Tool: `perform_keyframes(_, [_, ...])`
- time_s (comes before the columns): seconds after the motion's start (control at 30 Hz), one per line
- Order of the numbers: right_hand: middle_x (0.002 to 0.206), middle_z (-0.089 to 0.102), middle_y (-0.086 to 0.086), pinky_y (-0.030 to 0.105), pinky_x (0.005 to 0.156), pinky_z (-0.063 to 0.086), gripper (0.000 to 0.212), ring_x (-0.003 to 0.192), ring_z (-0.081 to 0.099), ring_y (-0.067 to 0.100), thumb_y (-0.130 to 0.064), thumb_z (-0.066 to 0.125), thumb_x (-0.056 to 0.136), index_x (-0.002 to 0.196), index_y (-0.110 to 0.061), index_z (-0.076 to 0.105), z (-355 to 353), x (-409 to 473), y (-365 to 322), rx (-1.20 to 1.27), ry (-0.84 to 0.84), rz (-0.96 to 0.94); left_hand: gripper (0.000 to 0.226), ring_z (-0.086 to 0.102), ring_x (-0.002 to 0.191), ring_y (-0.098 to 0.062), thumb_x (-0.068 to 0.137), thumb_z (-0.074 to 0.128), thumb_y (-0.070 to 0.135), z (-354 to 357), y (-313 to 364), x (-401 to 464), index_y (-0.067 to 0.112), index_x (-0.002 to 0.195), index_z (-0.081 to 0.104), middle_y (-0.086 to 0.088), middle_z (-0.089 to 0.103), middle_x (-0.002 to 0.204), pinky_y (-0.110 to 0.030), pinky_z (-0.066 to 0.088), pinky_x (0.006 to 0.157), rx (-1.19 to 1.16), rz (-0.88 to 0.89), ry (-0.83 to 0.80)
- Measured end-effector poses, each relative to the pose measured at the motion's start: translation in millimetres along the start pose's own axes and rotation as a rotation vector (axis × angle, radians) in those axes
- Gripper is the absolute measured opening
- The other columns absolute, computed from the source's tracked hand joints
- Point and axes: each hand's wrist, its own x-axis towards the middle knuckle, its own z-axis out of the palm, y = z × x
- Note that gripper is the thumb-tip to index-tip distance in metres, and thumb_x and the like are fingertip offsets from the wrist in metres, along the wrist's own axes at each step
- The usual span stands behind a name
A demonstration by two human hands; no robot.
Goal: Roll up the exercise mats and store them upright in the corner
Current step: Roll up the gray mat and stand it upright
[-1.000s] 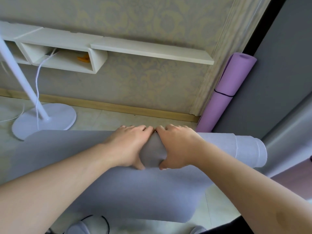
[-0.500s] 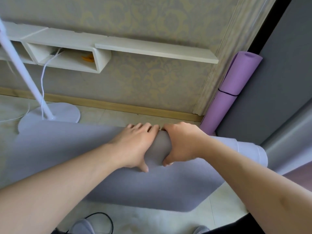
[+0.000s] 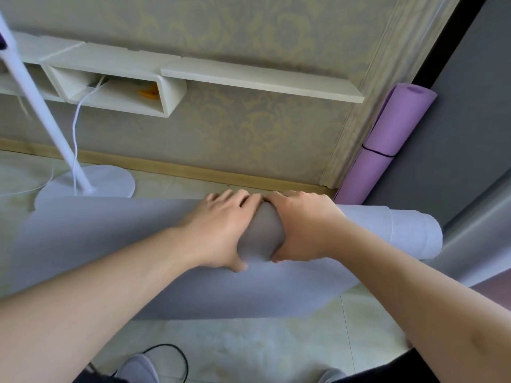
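Observation:
A grey exercise mat (image 3: 116, 244) lies across the floor, mostly wound into a thick roll whose layered end (image 3: 414, 233) points right. A short flat strip of it remains unrolled in front of the roll. My left hand (image 3: 221, 230) and my right hand (image 3: 301, 228) sit side by side on the roll's middle, fingers over the top and thumbs curled under the near side. A purple mat (image 3: 387, 145), rolled and bound with a black strap, stands upright in the corner at the right.
A white lamp base (image 3: 110, 185) with its pole and cord stands on the floor at the left, just behind the mat. White wall shelves (image 3: 249, 78) hang above. A dark grey panel (image 3: 456, 120) closes the right side. My slippers (image 3: 138, 369) are below.
The roll has moved toward the wall with both hands on it. The flat strip in front of the roll has grown shorter.

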Motion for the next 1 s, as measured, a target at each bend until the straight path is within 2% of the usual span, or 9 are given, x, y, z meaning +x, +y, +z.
perform_keyframes(0.07, [0.104, 0.067, -0.014, 0.038, 0.075, 0.058, 0.09, 0.092, 0.066, 0.02, -0.07, 0.086, 0.052, 0.128, -0.036, 0.051, -1.3, -1.4, 2.0, 0.007, -0.052, 0.02, 0.124, 0.05, 0.128, -0.023, 0.05, 0.092, 0.064, 4.5, 6.1, -1.5, 0.025, 0.149, 0.028, 0.003, 0.045, 0.14, -0.043, 0.044, 0.107, 0.051, 0.01, 0.008])
perform_keyframes(0.17, [0.101, 0.064, -0.013, 0.037, 0.076, 0.056, 0.084, 0.092, 0.064, 0.019, -0.07, 0.086, 0.054, 0.122, -0.033, 0.052, 0.0, -3.7, 2.4, 0.024, -0.1, 0.011, 0.107, 0.055, 0.124, -0.025, 0.056, 0.091, 0.054, 9.1, 12.0, 1.9, 0.024, 0.141, 0.034, 0.003, 0.049, 0.134, -0.044, 0.046, 0.102, 0.051, 0.005, -0.013])
perform_keyframes(0.23, [0.113, 0.06, -0.006, 0.038, 0.085, 0.052, 0.087, 0.102, 0.063, 0.022, -0.07, 0.084, 0.06, 0.128, -0.028, 0.049, 1.5, -7.7, -1.5, -0.033, -0.058, -0.025, 0.096, 0.059, 0.12, -0.024, 0.057, 0.089, 0.048, 6.4, 9.9, 6.1, 0.025, 0.136, 0.039, 0.004, 0.052, 0.128, -0.045, 0.048, 0.097, 0.016, -0.006, -0.02])
perform_keyframes(0.33, [0.128, 0.052, 0.005, 0.046, 0.104, 0.045, 0.122, 0.116, 0.056, 0.031, -0.075, 0.086, 0.058, 0.149, -0.014, 0.033, 7.0, -11.2, -7.5, -0.247, 0.045, -0.086, 0.099, 0.059, 0.12, -0.022, 0.056, 0.089, 0.053, -4.6, 2.0, 11.1, 0.027, 0.139, 0.041, 0.007, 0.054, 0.128, -0.044, 0.048, 0.097, -0.049, -0.057, -0.05])
perform_keyframes(0.4, [0.13, 0.051, 0.008, 0.05, 0.107, 0.043, 0.13, 0.117, 0.055, 0.034, -0.072, 0.09, 0.057, 0.152, -0.013, 0.025, 10.2, -10.2, -10.5, -0.275, 0.05, -0.079, 0.099, 0.06, 0.116, -0.019, 0.055, 0.091, 0.055, -11.3, -0.7, 11.8, 0.029, 0.138, 0.043, 0.011, 0.054, 0.126, -0.038, 0.047, 0.089, -0.093, -0.081, -0.083])
perform_keyframes(0.5, [0.127, 0.056, 0.005, 0.048, 0.098, 0.048, 0.108, 0.113, 0.059, 0.032, -0.065, 0.089, 0.064, 0.144, -0.018, 0.034, 13.7, -5.9, -11.3, -0.185, 0.041, -0.08, 0.092, 0.06, 0.112, -0.017, 0.054, 0.09, 0.055, -12.1, -1.6, 8.6, 0.032, 0.13, 0.044, 0.014, 0.055, 0.121, -0.034, 0.042, 0.081, -0.109, -0.086, -0.129])
perform_keyframes(0.73, [0.107, 0.063, -0.007, 0.036, 0.073, 0.049, 0.084, 0.094, 0.066, 0.024, -0.065, 0.087, 0.059, 0.124, -0.028, 0.047, 8.4, -4.3, 3.3, -0.063, 0.008, -0.062, 0.109, 0.054, 0.12, -0.025, 0.048, 0.089, 0.071, 5.2, 13.7, 0.6, 0.026, 0.133, 0.038, 0.003, 0.052, 0.128, -0.046, 0.048, 0.1, 0.036, -0.047, -0.038])
perform_keyframes(0.87, [0.116, 0.059, -0.003, 0.044, 0.091, 0.05, 0.091, 0.104, 0.064, 0.026, -0.071, 0.084, 0.061, 0.129, -0.026, 0.045, 9.6, -4.4, 1.3, -0.092, 0.005, -0.059, 0.099, 0.056, 0.12, -0.025, 0.053, 0.088, 0.063, 1.0, 9.7, 8.6, 0.029, 0.133, 0.041, 0.006, 0.055, 0.128, -0.046, 0.048, 0.098, -0.009, -0.059, -0.028])
perform_keyframes(1.0, [0.13, 0.051, 0.003, 0.05, 0.107, 0.042, 0.118, 0.117, 0.055, 0.03, -0.076, 0.086, 0.058, 0.147, -0.021, 0.031, 7.6, -6.1, -4.8, -0.21, 0.062, -0.09, 0.095, 0.057, 0.115, -0.019, 0.05, 0.086, 0.067, -11.4, -2.9, 11.5, 0.038, 0.131, 0.045, 0.016, 0.059, 0.121, -0.039, 0.05, 0.09, -0.135, -0.11, -0.056])
